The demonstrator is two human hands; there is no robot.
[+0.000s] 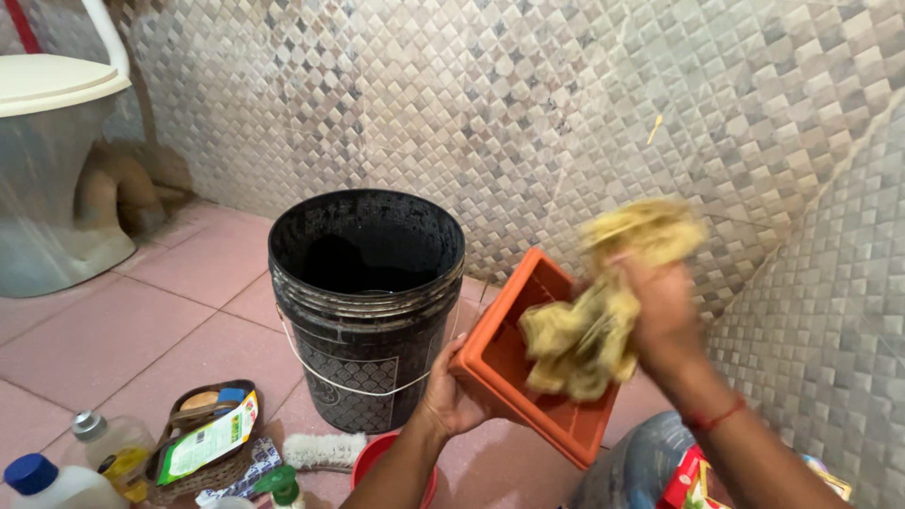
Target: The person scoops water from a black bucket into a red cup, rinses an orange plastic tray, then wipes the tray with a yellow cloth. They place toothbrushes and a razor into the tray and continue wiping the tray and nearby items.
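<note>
Orange tray (509, 377) tilted, gripped at lower corner by left hand (451, 391), just beside black bucket (366, 302), at its 3 o'clock. Yellow cloth (589, 325) clenched in right hand (660, 316), pressed into tray; cloth blurred. Risks judged: tray held by one corner only, could be twisted loose by scrubbing; bottles (85, 462) at bucket's 8 o'clock could be knocked.

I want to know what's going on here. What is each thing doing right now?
Left hand: gripping the orange tray's edge.
Right hand: clutching the yellow cloth.
Orange tray: tilted, held up.
Yellow cloth: crumpled, blurred.
Black bucket: upright, uncovered.
Toilet lid: closed.
</note>
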